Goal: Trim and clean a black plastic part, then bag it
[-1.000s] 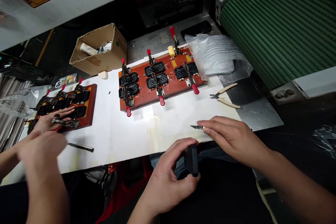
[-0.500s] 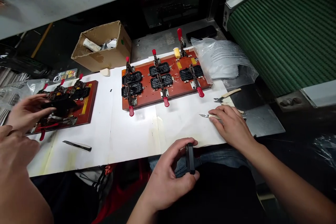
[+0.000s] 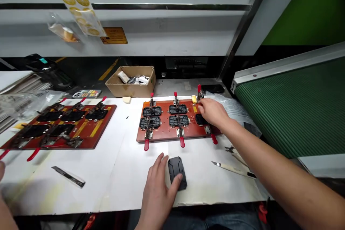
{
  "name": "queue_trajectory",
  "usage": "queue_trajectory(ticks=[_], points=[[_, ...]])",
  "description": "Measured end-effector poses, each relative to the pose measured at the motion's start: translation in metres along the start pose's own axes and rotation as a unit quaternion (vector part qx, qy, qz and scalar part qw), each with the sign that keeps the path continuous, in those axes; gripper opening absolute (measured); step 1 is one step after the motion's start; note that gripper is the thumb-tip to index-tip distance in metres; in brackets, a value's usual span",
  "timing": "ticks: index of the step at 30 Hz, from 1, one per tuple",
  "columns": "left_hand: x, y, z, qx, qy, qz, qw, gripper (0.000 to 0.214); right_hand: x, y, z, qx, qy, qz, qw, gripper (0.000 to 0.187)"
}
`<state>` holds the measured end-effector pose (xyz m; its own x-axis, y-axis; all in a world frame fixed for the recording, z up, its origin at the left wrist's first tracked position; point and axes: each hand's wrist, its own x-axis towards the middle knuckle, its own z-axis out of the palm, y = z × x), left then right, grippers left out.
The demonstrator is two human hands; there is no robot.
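Observation:
My left hand (image 3: pixel 159 190) is low over the white paper with its thumb across a black plastic cover (image 3: pixel 176 167). The fingers lie along the cover's left edge. My right hand (image 3: pixel 212 111) reaches over the right end of a red-brown fixture board (image 3: pixel 164 136), its fingers curled close to a yellow cap (image 3: pixel 194 99) and a red-handled toggle clamp (image 3: pixel 199 91). What those fingers touch is hidden. Black ribbed plastic parts (image 3: pixel 178 120) sit under toggle clamps on the board. A craft knife (image 3: pixel 233 169) lies on the paper, with nippers (image 3: pixel 230 150) beside it.
Another fixture board (image 3: pixel 99 133) stands at left, with a cutter knife (image 3: pixel 68 176) before it. Part of another person's arm (image 3: pixel 5 205) shows at the left edge. Behind are a cardboard box (image 3: pixel 132 90) and a plastic bag (image 3: pixel 229 104); a green conveyor (image 3: pixel 296 111) lies at right.
My right hand has left the craft knife and moved up to the board. My left hand has turned the black cover from edge-on to flat over the paper. The other person's hands have withdrawn left.

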<state>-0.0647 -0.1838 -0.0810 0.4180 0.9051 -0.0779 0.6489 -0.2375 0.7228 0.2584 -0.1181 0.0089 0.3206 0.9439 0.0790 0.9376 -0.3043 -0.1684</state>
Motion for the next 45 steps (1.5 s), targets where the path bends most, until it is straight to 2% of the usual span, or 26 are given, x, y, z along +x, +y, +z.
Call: queue_trajectory(ticks=[2,5,9,12,15,17,19,22,23,25,28,31,34,38,45], points=[[-0.003,-0.010,-0.001,0.050,0.000,0.076,0.996,0.063,0.034,-0.011,0.008,-0.018,-0.023,-0.012,1.000,0.034],[-0.003,-0.021,0.000,0.116,-0.066,0.151,0.980,0.080,0.069,-0.030,0.023,-0.050,-0.067,0.004,0.996,0.032],[0.003,-0.024,0.001,0.145,-0.152,0.156,0.965,0.110,0.099,-0.049,0.035,-0.074,-0.104,0.057,0.990,0.034],[0.006,-0.022,-0.005,0.144,-0.185,0.150,0.961,0.122,0.100,-0.053,0.026,-0.062,-0.083,0.043,0.994,0.029],[0.002,-0.017,-0.010,0.124,-0.177,0.157,0.964,0.115,0.065,-0.051,0.010,-0.034,-0.046,0.003,0.998,0.037],[0.000,-0.013,-0.009,0.110,-0.160,0.161,0.968,0.106,0.019,-0.048,0.004,0.033,-0.014,-0.019,0.999,0.040],[0.000,-0.011,-0.005,0.095,-0.148,0.160,0.971,0.101,-0.040,-0.044,0.006,0.192,0.015,-0.049,0.980,0.031],[0.004,-0.005,0.006,0.070,-0.138,0.158,0.975,0.099,-0.127,-0.041,0.031,0.340,-0.094,-0.105,0.930,0.022],[0.006,-0.003,0.010,0.065,-0.135,0.160,0.976,0.097,-0.150,-0.041,0.043,0.362,-0.126,-0.111,0.917,0.026],[0.009,0.001,0.016,0.061,-0.129,0.167,0.976,0.094,-0.182,-0.044,0.068,0.388,-0.143,-0.097,0.905,0.036],[0.011,0.003,0.019,0.061,-0.119,0.175,0.975,0.088,-0.195,-0.049,0.090,0.397,-0.140,-0.068,0.904,0.043],[0.010,0.001,0.019,0.055,-0.115,0.181,0.975,0.090,-0.189,-0.049,0.092,0.384,-0.146,-0.034,0.911,0.048],[0.009,0.000,0.019,0.050,-0.114,0.181,0.976,0.094,-0.187,-0.044,0.090,0.338,-0.107,0.009,0.935,0.047],[0.010,0.001,0.019,0.057,-0.117,0.180,0.975,0.091,-0.184,-0.040,0.089,0.295,-0.056,-0.050,0.952,0.027],[0.012,-0.001,0.016,0.087,-0.139,0.197,0.967,0.087,-0.172,-0.045,0.087,0.265,-0.002,-0.113,0.957,0.022]])
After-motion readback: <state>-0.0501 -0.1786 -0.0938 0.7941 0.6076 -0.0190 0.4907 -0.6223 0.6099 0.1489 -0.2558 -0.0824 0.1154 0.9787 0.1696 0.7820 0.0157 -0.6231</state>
